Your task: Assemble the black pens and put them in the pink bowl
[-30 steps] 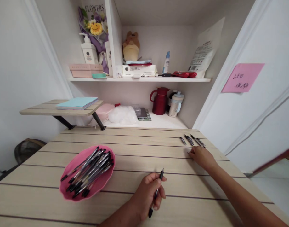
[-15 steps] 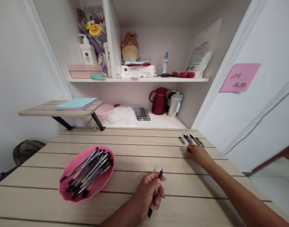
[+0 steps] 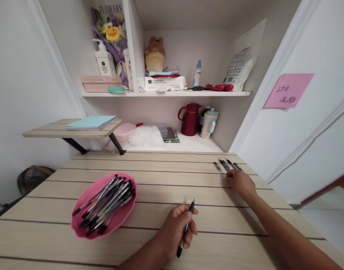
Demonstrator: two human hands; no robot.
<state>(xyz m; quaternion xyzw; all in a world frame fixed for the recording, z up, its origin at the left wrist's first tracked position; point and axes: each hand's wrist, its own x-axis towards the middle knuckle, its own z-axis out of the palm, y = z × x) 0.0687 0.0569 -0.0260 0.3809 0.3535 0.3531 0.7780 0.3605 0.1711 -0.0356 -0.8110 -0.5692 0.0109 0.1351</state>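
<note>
My left hand (image 3: pixel 179 232) is closed around a black pen (image 3: pixel 186 232), whose thin tip points up and away; its dark end sticks out below the fingers. To the right, my right hand (image 3: pixel 242 183) rests low over the desk with fingers pressed together. Its fingertips are at the near ends of a row of short black-and-clear pen pieces (image 3: pixel 224 165); what they grip, if anything, is hidden. One short piece (image 3: pixel 217 166) lies slightly apart at the row's left end. On the left, a pink bowl (image 3: pixel 76 228) holds a heap of many pens (image 3: pixel 107 206), lying mostly lengthwise.
The wood-slat desk (image 3: pixel 160 176) runs back to a white shelf unit. A small raised board (image 3: pixel 45 127) with blue paper (image 3: pixel 90 122) overhangs the far left. A red jug (image 3: pixel 189 120), a cup (image 3: pixel 209 123) and a plastic bag (image 3: pixel 146 137) stand behind the desk.
My right hand has shifted slightly right and forward, its fingertips now against the row of pieces. My left hand keeps the pen in the same pose.
</note>
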